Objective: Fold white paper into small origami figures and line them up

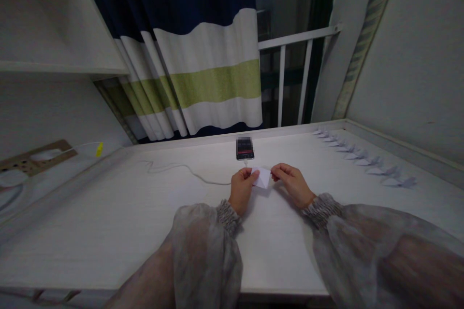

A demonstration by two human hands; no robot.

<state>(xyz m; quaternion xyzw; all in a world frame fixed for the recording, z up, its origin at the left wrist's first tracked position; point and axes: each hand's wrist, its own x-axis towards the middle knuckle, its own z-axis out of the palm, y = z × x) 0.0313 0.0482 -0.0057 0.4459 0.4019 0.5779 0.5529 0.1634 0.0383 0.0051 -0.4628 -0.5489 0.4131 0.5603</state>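
Head view: both hands meet over the middle of the white table (108, 212), pinching a small white paper (262, 177) between them. The left hand (242, 189) has its thumb and fingers closed on the paper's left edge; the right hand (293, 183) has its fingertips closed on the right edge. The paper sits between the two grips, held just above the tabletop, tilted, with its lower corner pointing down towards the table. Sheer grey sleeves cover both forearms.

Just beyond the hands lies a dark phone (245, 149), with a white cable (174, 169) running left from it across the table. To the right, near the wall, a row of folded paper pieces (362, 159) lies along the table. A striped curtain (203, 58) hangs behind.
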